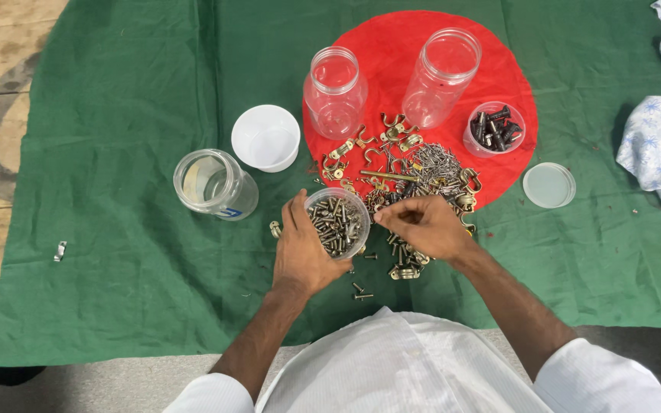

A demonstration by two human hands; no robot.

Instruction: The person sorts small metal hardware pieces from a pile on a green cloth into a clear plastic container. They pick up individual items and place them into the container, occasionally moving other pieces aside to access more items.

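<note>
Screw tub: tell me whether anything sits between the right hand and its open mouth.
Nothing visible does. The right hand pinches at the hardware pile right beside the screw tub, which the left hand grips; its mouth is uncovered.

Just one cam, strapped to my head, looking almost straight down from fairly close. My arms enter from the bottom edge, and the green cloth (131, 115) fills nearly the entire frame.

A tub of screws (337, 223) sits in the left hand (300, 248), the right hand (422, 226) just beside it over a hardware pile (415, 176) — two jars (335, 92) beyond, a lid (265, 138) and third jar (214, 183) to the left.
</note>
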